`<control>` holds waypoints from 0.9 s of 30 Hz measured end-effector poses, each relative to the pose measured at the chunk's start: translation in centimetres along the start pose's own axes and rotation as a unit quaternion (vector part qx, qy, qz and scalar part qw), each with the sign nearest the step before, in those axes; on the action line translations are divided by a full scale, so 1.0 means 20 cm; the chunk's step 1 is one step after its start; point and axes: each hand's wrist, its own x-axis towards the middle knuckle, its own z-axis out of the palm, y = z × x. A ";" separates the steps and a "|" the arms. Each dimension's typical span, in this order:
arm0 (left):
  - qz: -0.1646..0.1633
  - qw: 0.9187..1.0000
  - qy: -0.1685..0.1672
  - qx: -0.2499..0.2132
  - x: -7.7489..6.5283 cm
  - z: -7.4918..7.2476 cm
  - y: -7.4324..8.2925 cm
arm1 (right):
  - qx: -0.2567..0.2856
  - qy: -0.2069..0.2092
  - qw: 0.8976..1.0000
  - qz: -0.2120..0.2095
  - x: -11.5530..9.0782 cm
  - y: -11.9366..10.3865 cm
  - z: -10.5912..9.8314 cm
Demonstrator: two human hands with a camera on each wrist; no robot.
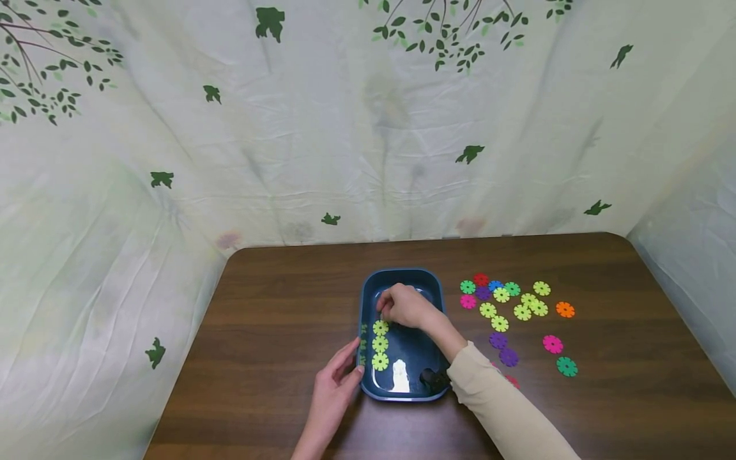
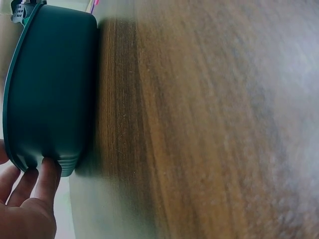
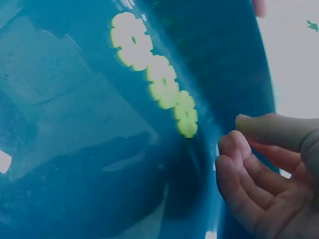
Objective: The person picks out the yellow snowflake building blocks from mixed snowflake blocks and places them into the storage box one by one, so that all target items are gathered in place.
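A blue tray (image 1: pixel 411 390) stands on the table, with three yellow flower-shaped discs (image 1: pixel 380 345) in a row along its left side. My right hand (image 1: pixel 405 306) is inside the tray, just beyond the far end of that row. Its thumb and index fingertips (image 3: pixel 229 144) come close together; I cannot tell whether a disc is hidden between them. At the tray's near left side, my left hand (image 1: pixel 336 386) rests its extended fingers against the outer wall (image 2: pixel 55 89), with the thumb at the rim.
Right of the tray lie loose discs: several yellow ones (image 1: pixel 522 312), two purple ones (image 1: pixel 508 357), an orange one (image 1: pixel 565 310), and pink, green, red and blue ones. A black device (image 1: pixel 432 379) sits below the right wrist. A printed cloth (image 1: pixel 345 128) hangs behind the wooden table (image 1: pixel 276 306).
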 end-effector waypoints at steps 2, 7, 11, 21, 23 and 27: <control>0.000 1.000 0.000 0.004 0.00 0.00 0.00 | 0.007 -0.004 1.000 -0.010 -0.01 -0.01 -0.01; -0.012 1.000 0.000 0.008 0.00 0.00 0.00 | 0.020 -0.022 0.999 -0.026 -0.04 -0.06 -0.04; -0.021 1.000 -0.002 0.008 0.00 0.00 0.01 | 0.018 -0.021 0.999 -0.037 -0.07 -0.08 -0.06; -0.007 1.000 -0.003 -0.003 0.00 0.00 0.00 | 0.013 0.005 0.999 -0.043 -0.15 -0.08 -0.12; -0.010 1.000 0.001 0.002 0.00 0.00 0.00 | 0.017 0.009 0.999 -0.042 -0.18 -0.08 -0.13; -0.012 1.000 0.003 0.009 0.00 0.00 0.00 | 0.025 0.020 0.999 -0.042 -0.22 -0.06 -0.16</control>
